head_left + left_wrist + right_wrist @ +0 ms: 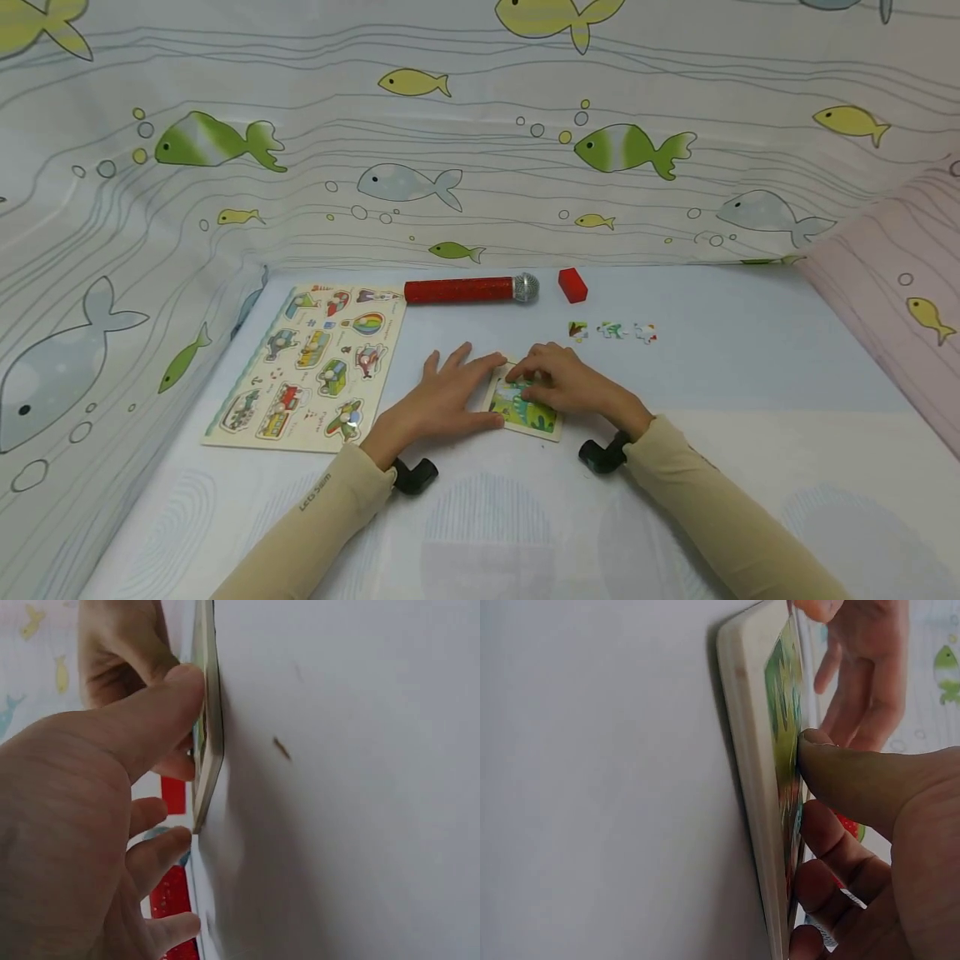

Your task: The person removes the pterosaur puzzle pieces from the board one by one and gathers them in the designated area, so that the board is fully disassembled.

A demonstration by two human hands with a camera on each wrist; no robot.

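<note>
Small framed jigsaw (534, 423) flat on the table between both hands. Visible picture largely filled in; top part hidden by fingers. Three loose jigsaw pieces (612, 331) lie in a row beyond, yet to go in, by my reckoning. Left hand (444, 402) spread, thumb against the frame. Right hand (566, 381) bent over the picture, fingertips touching; can't tell if a piece is pinched. Left sleeve (318, 521) print: roughly "Lets Slim". Transport puzzle board (313, 435): lettering too small.
</note>
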